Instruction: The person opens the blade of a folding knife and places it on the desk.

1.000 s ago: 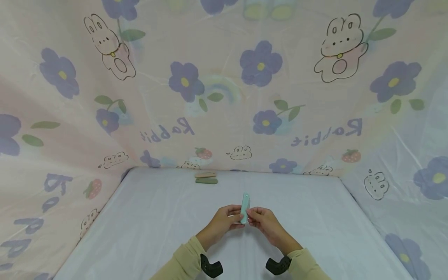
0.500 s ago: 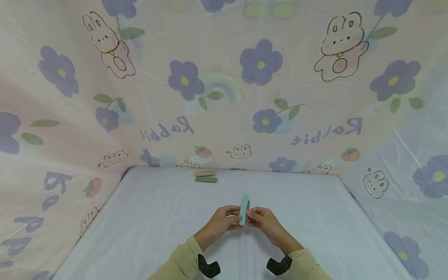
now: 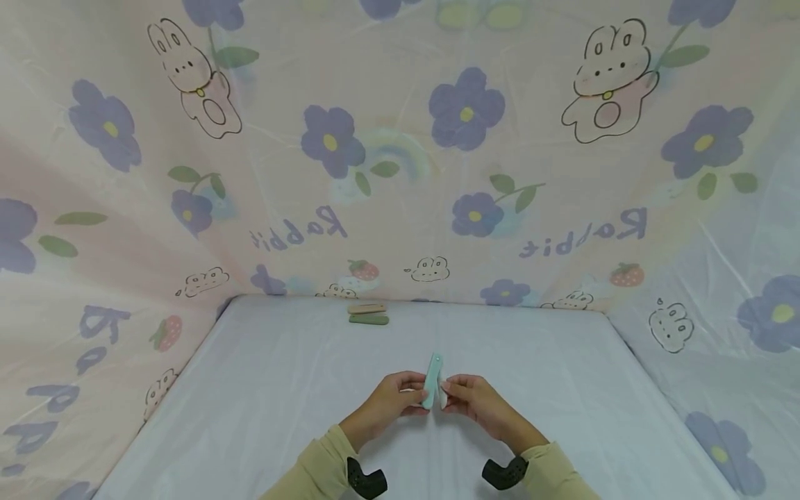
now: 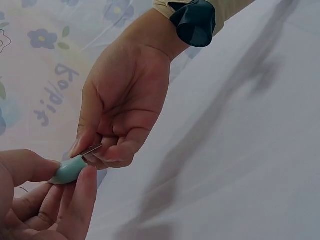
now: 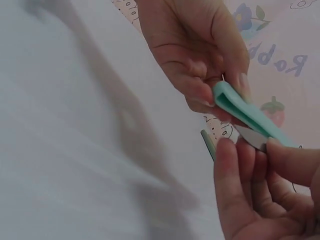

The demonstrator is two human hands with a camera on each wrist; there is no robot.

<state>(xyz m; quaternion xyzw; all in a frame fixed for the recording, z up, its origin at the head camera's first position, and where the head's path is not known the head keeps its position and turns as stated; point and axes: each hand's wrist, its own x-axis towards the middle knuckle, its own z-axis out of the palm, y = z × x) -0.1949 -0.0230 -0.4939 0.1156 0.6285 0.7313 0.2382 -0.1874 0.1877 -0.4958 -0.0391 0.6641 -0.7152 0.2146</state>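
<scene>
A folding knife with a mint-green handle [image 3: 432, 381] is between my two hands, above the white surface. My left hand [image 3: 394, 401] grips the handle near its lower end, thumb on top. With thumb and fingertips, my right hand [image 3: 482, 401] pinches the metal blade [image 5: 251, 137]. In the right wrist view the blade is partly swung out from the handle's slot, its tip pointing back toward the left hand. The left wrist view shows the rounded handle end [image 4: 69, 170] between the left thumb and fingers; much of the handle is hidden there.
Farther back on the white-covered table [image 3: 281, 389] lie a green folded item [image 3: 369, 320] and a beige one [image 3: 367, 309], side by side. A printed curtain [image 3: 400, 160] with rabbits and flowers encloses the table at the back and both sides.
The blade has swung farther out of the handle. My right hand has moved slightly right and nearer, the left slightly left and nearer, so the gap between them is wider.
</scene>
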